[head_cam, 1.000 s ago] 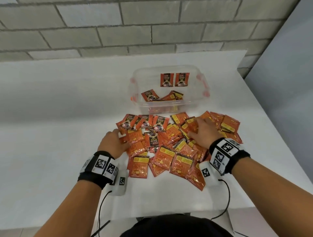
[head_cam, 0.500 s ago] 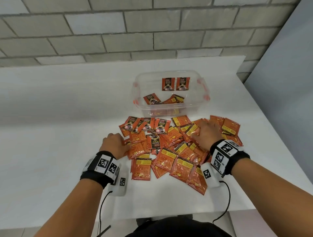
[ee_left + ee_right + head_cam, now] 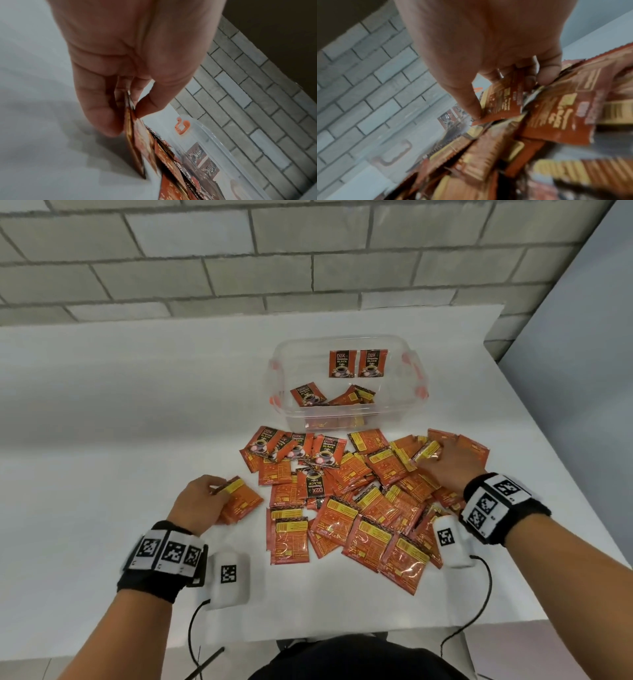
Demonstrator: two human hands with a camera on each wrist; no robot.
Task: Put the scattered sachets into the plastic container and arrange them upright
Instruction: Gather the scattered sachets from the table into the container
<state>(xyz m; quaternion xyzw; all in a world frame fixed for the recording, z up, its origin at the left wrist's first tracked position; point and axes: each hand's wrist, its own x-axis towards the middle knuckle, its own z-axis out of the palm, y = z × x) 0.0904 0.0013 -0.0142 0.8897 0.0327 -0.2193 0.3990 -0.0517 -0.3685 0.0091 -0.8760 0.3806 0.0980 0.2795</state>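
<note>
Orange sachets point(image 3: 346, 508) pinched by left hand point(image 3: 130, 67), head view adds container point(image 3: 346, 419)

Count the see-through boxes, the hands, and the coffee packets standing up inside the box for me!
Plastic container: 1
Hands: 2 (left hand, right hand)
Sachets standing upright in the container: 2 (left upright sachet, right upright sachet)
Total: 5

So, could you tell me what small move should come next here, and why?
Probably lift the left hand with its pinched sachets to the plastic container and stand them beside the two upright sachets. That bunch is already gripped, while the right hand is only gathering its own.
</note>
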